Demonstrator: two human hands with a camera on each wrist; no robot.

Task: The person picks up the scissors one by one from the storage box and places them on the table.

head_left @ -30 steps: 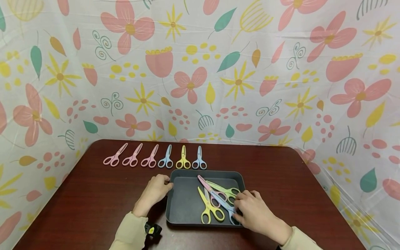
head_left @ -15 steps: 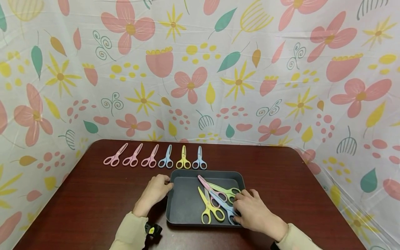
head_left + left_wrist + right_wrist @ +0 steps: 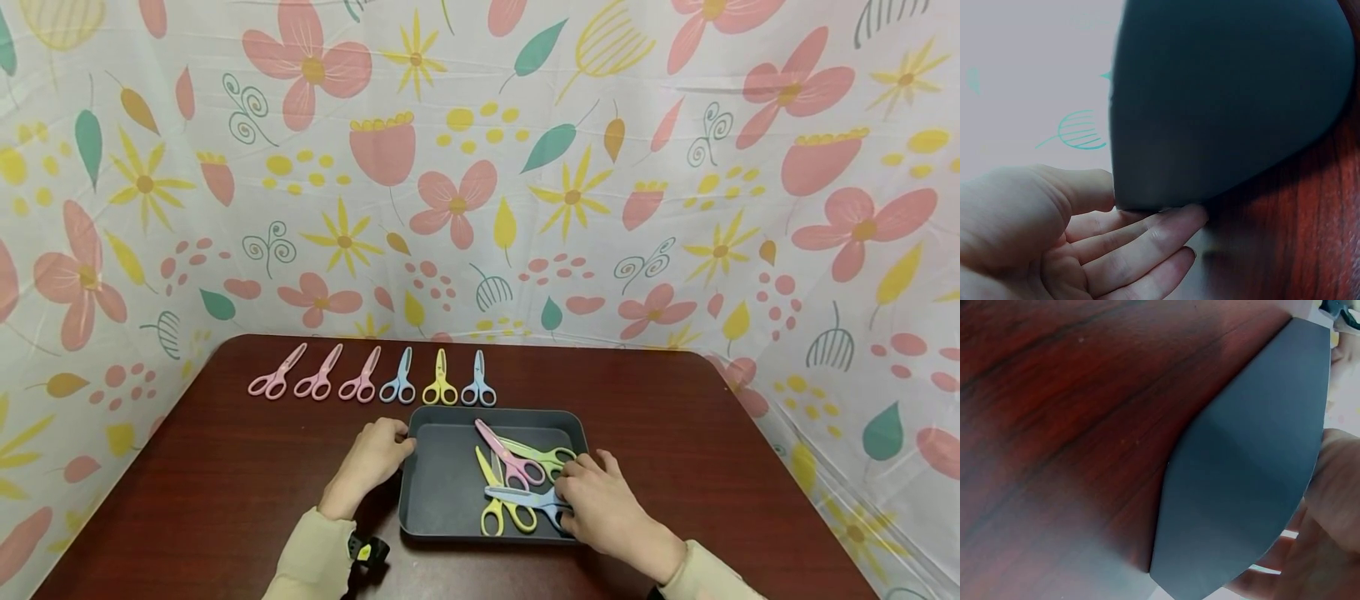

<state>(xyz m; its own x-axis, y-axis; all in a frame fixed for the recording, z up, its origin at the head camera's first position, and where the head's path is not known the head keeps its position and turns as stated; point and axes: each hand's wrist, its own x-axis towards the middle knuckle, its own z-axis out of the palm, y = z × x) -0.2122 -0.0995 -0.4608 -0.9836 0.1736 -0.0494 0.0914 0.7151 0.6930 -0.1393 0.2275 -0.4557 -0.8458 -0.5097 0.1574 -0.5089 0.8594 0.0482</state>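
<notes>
Grip at right (image 3: pixel 606 507) — arched over tray (image 3: pixel 442 483), holding blue scissors (image 3: pixel 525 498).

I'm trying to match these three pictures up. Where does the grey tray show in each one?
Head: the grey tray sits low, near the middle, between the hands.
Left wrist: its outer side fills the upper right, above the fingers of the left hand.
Right wrist: it slants from upper right to bottom centre, beside the right hand.
Shared landmark: the reddish-brown tabletop.
</notes>
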